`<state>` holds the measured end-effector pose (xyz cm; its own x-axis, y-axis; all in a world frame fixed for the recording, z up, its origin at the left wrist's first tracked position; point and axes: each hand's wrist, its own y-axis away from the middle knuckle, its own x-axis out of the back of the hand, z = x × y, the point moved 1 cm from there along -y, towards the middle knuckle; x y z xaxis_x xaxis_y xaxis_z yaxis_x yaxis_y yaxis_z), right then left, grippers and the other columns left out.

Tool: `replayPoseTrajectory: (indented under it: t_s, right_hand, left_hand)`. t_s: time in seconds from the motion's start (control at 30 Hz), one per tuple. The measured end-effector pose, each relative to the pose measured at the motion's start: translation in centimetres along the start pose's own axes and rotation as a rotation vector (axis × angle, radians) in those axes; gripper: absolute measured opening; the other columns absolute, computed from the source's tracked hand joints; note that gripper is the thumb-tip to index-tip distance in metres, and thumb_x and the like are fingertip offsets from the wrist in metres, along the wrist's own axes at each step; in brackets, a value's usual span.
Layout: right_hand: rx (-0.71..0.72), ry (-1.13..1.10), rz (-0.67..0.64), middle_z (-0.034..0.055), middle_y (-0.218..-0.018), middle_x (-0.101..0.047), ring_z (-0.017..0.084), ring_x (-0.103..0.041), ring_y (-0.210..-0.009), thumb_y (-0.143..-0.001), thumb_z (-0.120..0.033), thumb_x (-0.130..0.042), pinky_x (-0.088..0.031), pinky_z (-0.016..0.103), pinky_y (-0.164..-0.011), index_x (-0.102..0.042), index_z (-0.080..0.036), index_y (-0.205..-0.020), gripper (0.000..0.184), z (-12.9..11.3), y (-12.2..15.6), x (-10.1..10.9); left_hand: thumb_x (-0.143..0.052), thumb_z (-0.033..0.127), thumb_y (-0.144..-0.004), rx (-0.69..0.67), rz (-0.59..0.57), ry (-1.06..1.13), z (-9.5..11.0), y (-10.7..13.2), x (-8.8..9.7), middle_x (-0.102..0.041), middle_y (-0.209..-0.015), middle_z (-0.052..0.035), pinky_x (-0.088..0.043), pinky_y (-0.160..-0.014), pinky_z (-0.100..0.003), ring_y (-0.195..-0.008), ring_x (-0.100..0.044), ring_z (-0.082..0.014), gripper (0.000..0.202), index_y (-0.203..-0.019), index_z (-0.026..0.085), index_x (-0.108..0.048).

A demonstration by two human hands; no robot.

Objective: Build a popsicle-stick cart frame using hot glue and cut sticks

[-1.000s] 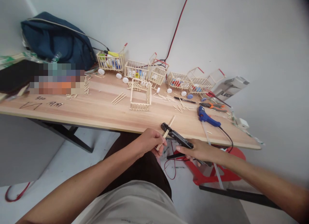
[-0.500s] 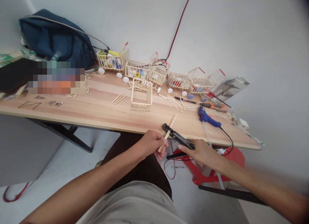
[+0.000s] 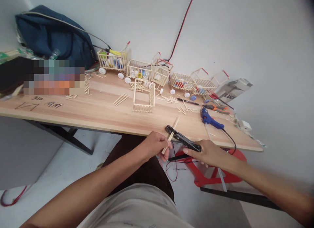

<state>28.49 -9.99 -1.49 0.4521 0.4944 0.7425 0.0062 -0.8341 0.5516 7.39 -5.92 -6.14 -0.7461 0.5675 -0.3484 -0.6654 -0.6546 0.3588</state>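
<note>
Near the table's front edge, my left hand (image 3: 157,144) pinches thin wooden sticks (image 3: 176,122) that point up and away over the tabletop. Black pliers (image 3: 185,141), resembling wire strippers, lie across these sticks with their head just past them. Around the handles, my right hand (image 3: 208,152) is closed, its thumb along the near side. Whether the jaws bite on the wood cannot be made out. Behind the hands, a small open frame (image 3: 144,108) built of sticks stands on the table.
Several miniature stick carts (image 3: 139,70) with white wheels line the wall. Loose sticks (image 3: 121,99) lie about the table (image 3: 98,113). On the right are a blue glue gun (image 3: 211,119), orange-handled pliers (image 3: 216,108) and a pen (image 3: 188,101). A blue bag (image 3: 56,38) sits at back left.
The pliers and my right hand have shifted slightly to the right, and the handles appear a little further apart. My left hand keeps its hold on the sticks.
</note>
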Motion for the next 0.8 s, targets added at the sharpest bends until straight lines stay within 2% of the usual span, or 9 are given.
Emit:
replayPoseTrajectory:
  t_s: [0.13,0.23,0.4,0.53,0.63,0.8]
  right_hand:
    - [0.010,0.022,-0.108,0.0007,-0.048,-0.060,0.015,-0.058,-0.045,-0.082,-0.069,-0.048,-0.044,0.023,-0.047,-0.059,-0.017,-0.086,0.053,0.57,-0.19,-0.44]
    - [0.033,0.048,-0.152,-0.0020,-0.043,-0.055,0.014,-0.054,-0.043,-0.082,-0.068,-0.047,-0.043,0.023,-0.049,-0.058,-0.018,-0.080,0.051,0.73,-0.21,-0.36]
    - [-0.040,0.025,-0.028,-0.0035,-0.046,-0.053,0.012,-0.047,-0.037,-0.081,-0.062,-0.053,-0.036,0.023,-0.041,-0.059,-0.019,-0.087,0.043,0.56,-0.19,-0.21]
    - [-0.026,-0.012,0.030,-0.0041,-0.042,-0.049,0.013,-0.044,-0.034,-0.082,-0.055,-0.054,-0.034,0.025,-0.040,-0.063,-0.020,-0.087,0.037,0.42,-0.19,-0.46]
    - [0.028,-0.042,0.085,-0.0039,-0.040,-0.046,0.014,-0.045,-0.038,-0.082,-0.052,-0.055,-0.035,0.026,-0.044,-0.067,-0.019,-0.086,0.036,0.44,-0.27,-0.65]
    - [0.159,-0.008,0.165,-0.0004,-0.054,-0.054,0.016,-0.051,-0.054,-0.082,-0.054,-0.054,-0.037,0.026,-0.053,-0.063,-0.018,-0.073,0.038,0.70,-0.66,-0.99]
  left_hand:
    - [-0.051,0.017,-0.070,0.025,-0.019,0.005,-0.29,-0.05,-0.38,-0.056,-0.042,-0.0003,-0.048,-0.041,-0.021,-0.036,-0.051,-0.0096,0.012,-0.063,0.011,-0.059]
    - [-0.050,0.016,-0.071,0.031,-0.011,0.013,-0.39,-0.18,-0.54,-0.055,-0.042,-0.0003,-0.048,-0.041,-0.021,-0.036,-0.051,-0.0098,0.013,-0.063,0.010,-0.059]
    - [-0.049,0.015,-0.073,0.015,-0.008,0.031,-0.42,-0.43,-0.58,-0.055,-0.042,-0.0005,-0.049,-0.041,-0.022,-0.036,-0.051,-0.0098,0.014,-0.064,0.010,-0.059]
    - [-0.047,0.012,-0.074,0.006,-0.008,0.036,-0.38,-0.39,-0.70,-0.054,-0.041,0.0003,-0.048,-0.040,-0.021,-0.036,-0.051,-0.0095,0.015,-0.063,0.010,-0.058]
    - [-0.046,0.011,-0.075,0.006,0.003,0.038,-0.32,-0.29,-0.72,-0.053,-0.041,0.0008,-0.048,-0.040,-0.021,-0.036,-0.050,-0.0092,0.017,-0.064,0.010,-0.058]
    - [-0.048,0.014,-0.075,0.013,0.004,0.032,-0.53,-0.36,-0.38,-0.054,-0.042,-0.0004,-0.048,-0.040,-0.021,-0.036,-0.051,-0.0097,0.015,-0.065,0.010,-0.058]
